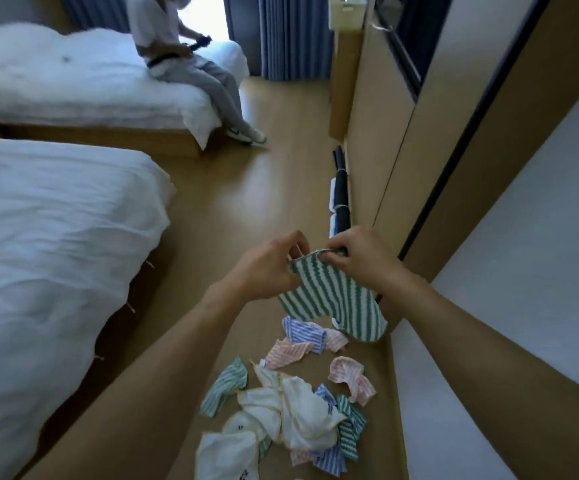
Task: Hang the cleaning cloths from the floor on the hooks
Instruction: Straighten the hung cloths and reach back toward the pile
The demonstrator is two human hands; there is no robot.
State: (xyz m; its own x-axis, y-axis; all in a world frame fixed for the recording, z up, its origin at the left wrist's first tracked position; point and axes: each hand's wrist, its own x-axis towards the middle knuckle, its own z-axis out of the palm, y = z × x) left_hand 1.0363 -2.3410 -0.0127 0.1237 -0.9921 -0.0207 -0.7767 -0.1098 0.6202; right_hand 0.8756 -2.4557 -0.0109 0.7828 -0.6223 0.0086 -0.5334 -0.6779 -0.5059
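Both the left hand (267, 268) and right hand (360, 259) are pinching the top edge of a green-striped cloth (329, 299), holding it up beside the dark hook rail (341, 199). Many cloths (291, 410) are lying on the floor (232, 209), so most hanging seems left.

Left hand (267, 268) and right hand (360, 258) pinch top edge of green-striped cloth (329, 299), held above floor (246, 209). Heap of cloths (291, 410) lies below.

green-and-white striped cloth (329, 299), white bedding (56, 216), blue curtains (291, 36)
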